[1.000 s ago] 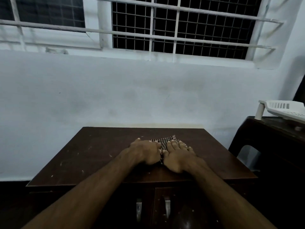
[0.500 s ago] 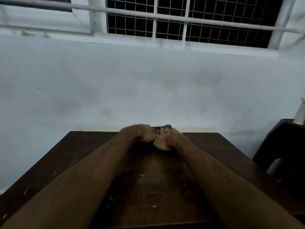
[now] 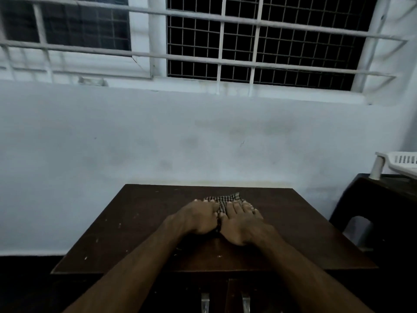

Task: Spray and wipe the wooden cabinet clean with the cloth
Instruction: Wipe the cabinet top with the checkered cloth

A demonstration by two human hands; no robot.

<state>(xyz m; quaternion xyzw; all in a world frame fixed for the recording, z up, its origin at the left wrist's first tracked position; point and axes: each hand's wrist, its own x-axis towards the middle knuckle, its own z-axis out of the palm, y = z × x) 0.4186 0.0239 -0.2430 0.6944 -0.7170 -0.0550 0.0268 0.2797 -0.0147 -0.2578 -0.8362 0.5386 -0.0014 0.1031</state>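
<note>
- The cabinet (image 3: 140, 224) stood against the wall (image 3: 158, 136), below the window (image 3: 259, 41).
- The cloth (image 3: 223, 199) lay on the cabinet's top, toward the back.
- The left hand (image 3: 198, 219) and right hand (image 3: 242, 224) rested side by side on the cloth.
- A stool (image 3: 379, 199) stood to the right, carrying a basket (image 3: 399, 162).

**Colours and patterns in view**

The cabinet (image 3: 140, 224) is seen to be dark brown, its top flecked with small pale specks. A small black-and-white check is shown on the cloth (image 3: 222, 199). The wall (image 3: 158, 143) is painted a pale bluish white, marked with faint grey smudges and a yellowish stain along the line where the cabinet meets it. The window grille (image 3: 255, 41) is formed of white bars, crossed by a finer pale mesh of squares against black. A white slotted basket (image 3: 404, 161) is set on a very dark brown stand (image 3: 383, 199). Two silver handles (image 3: 225, 301) are seen on the dark doors.
</note>
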